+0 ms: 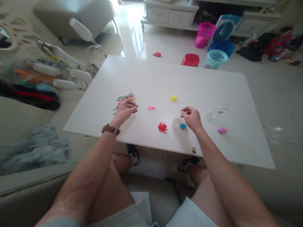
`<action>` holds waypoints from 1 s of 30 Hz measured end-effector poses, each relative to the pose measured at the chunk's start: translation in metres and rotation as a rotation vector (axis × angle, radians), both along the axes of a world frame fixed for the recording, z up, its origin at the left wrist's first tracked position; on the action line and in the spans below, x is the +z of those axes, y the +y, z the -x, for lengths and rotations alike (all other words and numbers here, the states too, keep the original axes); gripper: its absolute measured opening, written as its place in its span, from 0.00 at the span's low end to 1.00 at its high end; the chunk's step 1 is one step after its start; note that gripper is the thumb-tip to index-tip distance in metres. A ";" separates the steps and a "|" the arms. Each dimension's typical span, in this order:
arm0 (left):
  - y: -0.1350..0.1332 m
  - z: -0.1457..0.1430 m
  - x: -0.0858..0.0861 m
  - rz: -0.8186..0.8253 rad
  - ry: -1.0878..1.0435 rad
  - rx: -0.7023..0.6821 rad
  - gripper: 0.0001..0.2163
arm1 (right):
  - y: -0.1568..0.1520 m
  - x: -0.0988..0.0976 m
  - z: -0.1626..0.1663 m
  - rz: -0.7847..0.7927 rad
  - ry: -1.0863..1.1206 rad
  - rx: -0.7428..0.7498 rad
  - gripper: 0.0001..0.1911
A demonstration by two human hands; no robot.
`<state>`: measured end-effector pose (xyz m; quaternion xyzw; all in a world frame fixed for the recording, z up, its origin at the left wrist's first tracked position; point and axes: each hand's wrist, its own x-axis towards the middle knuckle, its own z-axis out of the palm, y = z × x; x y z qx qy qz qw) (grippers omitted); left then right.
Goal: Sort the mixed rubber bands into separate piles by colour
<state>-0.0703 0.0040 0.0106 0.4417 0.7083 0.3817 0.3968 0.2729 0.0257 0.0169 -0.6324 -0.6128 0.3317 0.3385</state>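
A mixed pile of small coloured bands (pixel 125 99) lies on the white table (pixel 153 78) at the left. My left hand (pixel 125 110), with a brown watch on the wrist, rests on that pile, fingers curled in a pinch. My right hand (pixel 191 118) hovers mid-table with thumb and finger pinched together; what they hold is too small to name. Small sorted heaps lie around: pink (pixel 151 108), yellow (pixel 173 98), red (pixel 162 127), blue (pixel 182 126) just left of my right hand, and light pink (pixel 222 130) to its right.
A clear plastic bottle (pixel 219 111) lies on its side on the table's right. A small sticker (pixel 193 150) sits near the front edge. On the floor beyond stand a pink basket (pixel 204 34), a teal basket (pixel 215 59) and a red box (pixel 190 60). Clutter lies at the left.
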 end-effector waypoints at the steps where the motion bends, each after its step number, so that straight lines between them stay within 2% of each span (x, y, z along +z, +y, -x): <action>1: 0.000 -0.016 0.001 -0.036 -0.111 -0.083 0.12 | -0.003 0.000 0.005 -0.004 0.000 0.044 0.07; 4: -0.005 -0.060 0.006 -0.076 -0.311 -0.286 0.13 | -0.011 -0.001 0.018 0.001 0.038 0.185 0.08; 7: -0.009 -0.088 0.014 -0.084 -0.394 -0.374 0.13 | -0.018 -0.002 0.028 0.036 0.173 0.321 0.12; 10: -0.008 -0.101 0.019 -0.086 -0.447 -0.404 0.13 | -0.022 -0.002 0.033 0.051 0.317 0.386 0.16; 17: -0.002 -0.115 0.015 -0.072 -0.500 -0.412 0.15 | -0.025 0.002 0.034 0.006 0.379 0.366 0.12; 25: -0.001 -0.122 0.011 -0.074 -0.488 -0.439 0.13 | -0.019 0.001 0.028 -0.056 0.293 0.293 0.11; 30: 0.002 -0.121 0.006 -0.027 -0.458 -0.402 0.13 | -0.004 0.001 0.003 -0.039 0.127 0.194 0.07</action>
